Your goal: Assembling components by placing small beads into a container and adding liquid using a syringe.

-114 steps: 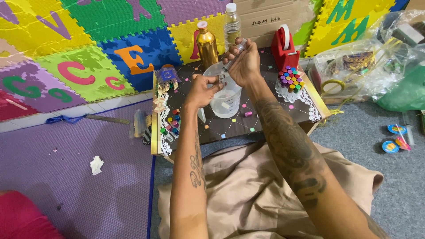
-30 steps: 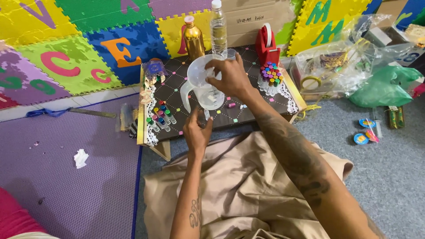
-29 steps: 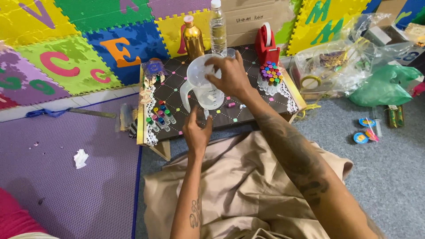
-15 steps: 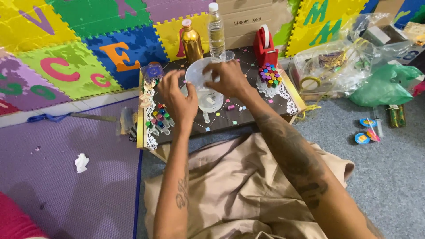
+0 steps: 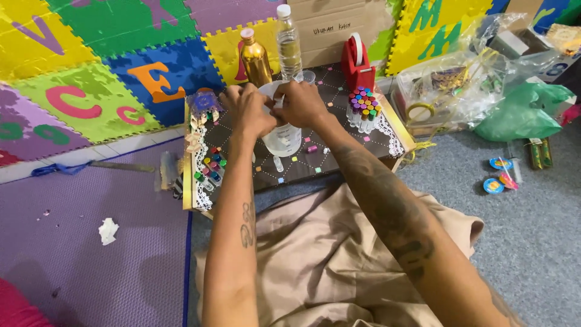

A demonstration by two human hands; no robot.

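A clear plastic jug [image 5: 283, 139] with a little liquid stands on a small dark table [image 5: 339, 163] with coloured dots. My left hand [image 5: 248, 110] and my right hand [image 5: 301, 103] meet over the jug's mouth, fingers closed on its rim. Whatever small thing may be pinched between the fingertips is hidden. Just behind the hands stand a gold bottle [image 5: 254, 57] and a clear plastic bottle [image 5: 289, 43]. A cluster of small vials with coloured caps [image 5: 362, 108] stands right of my right hand. More small vials [image 5: 212, 169] lie at the table's left edge.
A red tape dispenser [image 5: 357, 63] stands at the table's back right. Foam letter mats [image 5: 109, 66] and a cardboard box [image 5: 339, 24] lie behind. Plastic bags [image 5: 460, 79], a green bag [image 5: 523, 115] and small round tins [image 5: 499, 175] are at the right. A crumpled tissue [image 5: 109, 230] lies on the purple mat.
My left hand has come up from the table's front to the jug's rim beside my right hand. The jug, held raised and tilted before, now stands upright on the table.
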